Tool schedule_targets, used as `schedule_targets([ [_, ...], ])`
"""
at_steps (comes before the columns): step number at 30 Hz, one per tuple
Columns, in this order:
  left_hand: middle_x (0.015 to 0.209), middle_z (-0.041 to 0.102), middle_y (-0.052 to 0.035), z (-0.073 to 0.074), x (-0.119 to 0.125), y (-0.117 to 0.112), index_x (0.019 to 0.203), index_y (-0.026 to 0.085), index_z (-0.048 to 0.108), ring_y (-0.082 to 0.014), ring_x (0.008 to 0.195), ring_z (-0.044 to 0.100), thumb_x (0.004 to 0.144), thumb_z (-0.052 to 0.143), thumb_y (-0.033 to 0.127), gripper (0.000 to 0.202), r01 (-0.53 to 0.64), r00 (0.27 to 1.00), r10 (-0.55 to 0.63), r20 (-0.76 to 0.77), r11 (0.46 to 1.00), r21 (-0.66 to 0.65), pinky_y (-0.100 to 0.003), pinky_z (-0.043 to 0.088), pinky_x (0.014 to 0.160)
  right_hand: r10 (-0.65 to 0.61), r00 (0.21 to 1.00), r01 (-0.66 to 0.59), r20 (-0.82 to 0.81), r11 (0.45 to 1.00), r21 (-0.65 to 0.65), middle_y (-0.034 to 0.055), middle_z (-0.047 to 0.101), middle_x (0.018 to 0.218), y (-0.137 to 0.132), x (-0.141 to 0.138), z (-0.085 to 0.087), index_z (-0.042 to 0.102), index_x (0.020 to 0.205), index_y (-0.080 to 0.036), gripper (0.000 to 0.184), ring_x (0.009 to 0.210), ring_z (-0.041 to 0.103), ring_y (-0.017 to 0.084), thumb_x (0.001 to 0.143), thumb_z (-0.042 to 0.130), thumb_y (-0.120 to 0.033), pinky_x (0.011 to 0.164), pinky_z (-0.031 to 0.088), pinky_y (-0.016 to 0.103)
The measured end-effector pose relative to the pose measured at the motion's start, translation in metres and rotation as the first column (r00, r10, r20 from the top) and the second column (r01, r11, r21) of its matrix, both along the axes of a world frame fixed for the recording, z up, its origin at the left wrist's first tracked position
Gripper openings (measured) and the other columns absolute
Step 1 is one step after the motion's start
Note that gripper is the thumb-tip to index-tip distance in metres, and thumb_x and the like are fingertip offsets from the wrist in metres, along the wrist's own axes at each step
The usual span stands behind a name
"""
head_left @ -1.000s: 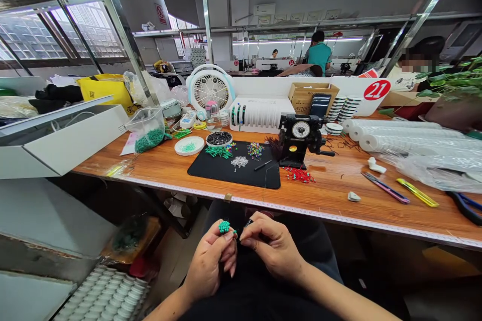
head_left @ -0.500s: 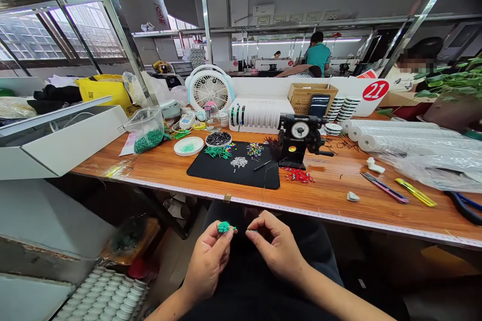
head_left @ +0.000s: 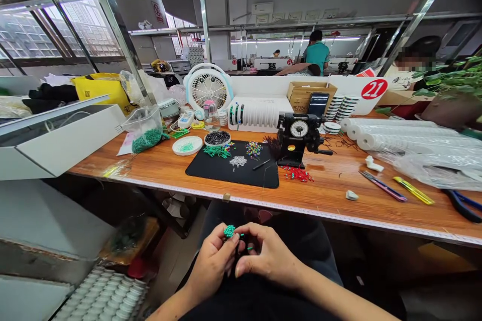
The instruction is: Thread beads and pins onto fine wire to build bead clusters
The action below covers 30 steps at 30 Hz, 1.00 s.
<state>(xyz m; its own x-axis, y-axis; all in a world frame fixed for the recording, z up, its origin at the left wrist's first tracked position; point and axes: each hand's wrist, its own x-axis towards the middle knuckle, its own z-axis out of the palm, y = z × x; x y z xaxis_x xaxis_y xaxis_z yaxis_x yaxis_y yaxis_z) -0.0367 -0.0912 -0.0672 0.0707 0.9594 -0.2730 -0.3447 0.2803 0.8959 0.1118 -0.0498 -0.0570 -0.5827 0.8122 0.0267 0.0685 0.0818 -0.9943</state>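
From my remote view, the table (head_left: 327,200) spans the width, its black mat (head_left: 211,174) beyond both hands. The right hand (head_left: 273,259) is wide, thumb apart from forefinger; the left hand (head_left: 214,261) pinches a roundish green bead cluster (head_left: 229,231). I see no clear long axis; it sits just left of the right fingertips. Tiny green bits (head_left: 249,248) show by the right fingers; whether they're gripped, I can't tell.
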Motion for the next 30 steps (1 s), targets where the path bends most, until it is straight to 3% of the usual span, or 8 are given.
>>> schedule_targets([
  [4, 0.049, 0.034, 0.0095, -0.004, -0.001, -0.001, 0.071, 0.020, 0.042, -0.0044, 0.039, 0.030, 0.081, 0.055, 0.038, 0.025, 0.061, 0.991, -0.058, -0.121, 0.998, 0.018, -0.017, 0.028, 0.038, -0.078, 0.997, 0.078, -0.003, 0.996, 0.041, 0.0036, 0.068, 0.077, 0.000, -0.001, 0.000, 0.070, 0.079, -0.016, 0.014, 0.072, 0.059, 0.017, 0.079, 0.061, -0.026, 0.067, 0.043, 0.025],
  [9, 0.049, 0.034, 0.0096, -0.007, 0.001, -0.002, 0.071, 0.020, 0.041, -0.0042, 0.039, 0.027, 0.081, 0.055, 0.040, 0.026, 0.025, 0.992, -0.023, -0.124, 1.000, 0.012, -0.017, 0.023, 0.037, 0.035, 0.991, -0.050, 0.130, 0.993, 0.110, -0.0018, 0.059, 0.061, -0.003, 0.000, -0.006, 0.062, 0.066, -0.015, 0.009, 0.057, 0.048, 0.011, 0.073, 0.058, -0.015, 0.053, 0.035, 0.021],
  [12, 0.050, 0.031, 0.0098, -0.004, -0.003, 0.002, 0.073, 0.020, 0.042, -0.0040, 0.041, 0.024, 0.081, 0.056, 0.038, 0.024, -0.161, 0.984, 0.164, -0.075, 0.986, 0.049, -0.016, 0.020, 0.038, 0.119, 0.985, -0.135, 0.124, 0.983, 0.126, -0.0059, 0.047, 0.053, -0.004, 0.003, -0.003, 0.056, 0.059, -0.015, 0.010, 0.051, 0.037, 0.008, 0.068, 0.058, -0.010, 0.048, 0.028, 0.019],
  [15, 0.055, 0.035, 0.0082, 0.005, -0.010, 0.007, 0.076, 0.019, 0.045, -0.0050, 0.046, 0.032, 0.080, 0.058, 0.032, 0.018, -0.384, 0.923, 0.385, 0.015, 0.917, 0.106, -0.017, 0.029, 0.042, 0.174, 0.985, -0.175, 0.014, 0.983, 0.062, -0.0060, 0.044, 0.052, -0.001, 0.006, 0.001, 0.052, 0.055, -0.014, 0.014, 0.051, 0.036, 0.007, 0.067, 0.059, -0.012, 0.049, 0.027, 0.020],
  [17, 0.063, 0.045, 0.0053, 0.011, -0.012, 0.009, 0.078, 0.018, 0.048, -0.0054, 0.050, 0.038, 0.080, 0.059, 0.028, 0.015, -0.317, 0.948, 0.314, 0.046, 0.946, 0.072, -0.018, 0.034, 0.045, 0.128, 0.989, -0.128, -0.071, 0.992, 0.000, -0.0047, 0.047, 0.053, 0.001, 0.006, 0.003, 0.054, 0.056, -0.014, 0.014, 0.052, 0.039, 0.008, 0.069, 0.060, -0.017, 0.050, 0.030, 0.020],
  [20, 0.075, 0.054, 0.0007, 0.014, -0.008, 0.007, 0.079, 0.016, 0.051, -0.0052, 0.049, 0.042, 0.080, 0.058, 0.027, 0.013, -0.068, 0.997, 0.067, 0.045, 0.998, 0.016, -0.019, 0.035, 0.042, -0.096, 0.989, 0.093, -0.109, 0.995, -0.026, -0.0012, 0.055, 0.057, 0.006, 0.003, 0.006, 0.061, 0.064, -0.014, 0.016, 0.055, 0.045, 0.011, 0.076, 0.058, -0.024, 0.054, 0.035, 0.022],
  [23, 0.065, 0.055, 0.0008, 0.010, 0.000, 0.004, 0.074, 0.016, 0.048, -0.0067, 0.045, 0.043, 0.080, 0.057, 0.031, 0.018, 0.104, 0.993, -0.105, 0.061, 0.994, 0.010, -0.020, 0.036, 0.040, -0.153, 0.978, 0.149, -0.139, 0.988, -0.037, 0.0019, 0.060, 0.063, 0.009, -0.001, 0.008, 0.065, 0.072, -0.013, 0.018, 0.060, 0.051, 0.013, 0.079, 0.058, -0.028, 0.059, 0.039, 0.024],
  [30, 0.052, 0.043, 0.0063, 0.002, 0.003, 0.003, 0.077, 0.018, 0.047, -0.0059, 0.042, 0.036, 0.082, 0.055, 0.033, 0.018, 0.116, 0.989, -0.119, 0.090, 0.993, 0.034, -0.019, 0.035, 0.040, -0.190, 0.977, 0.191, -0.093, 0.982, 0.003, 0.0015, 0.060, 0.065, 0.006, -0.001, 0.006, 0.065, 0.070, -0.014, 0.015, 0.061, 0.050, 0.012, 0.077, 0.062, -0.026, 0.058, 0.039, 0.023],
])
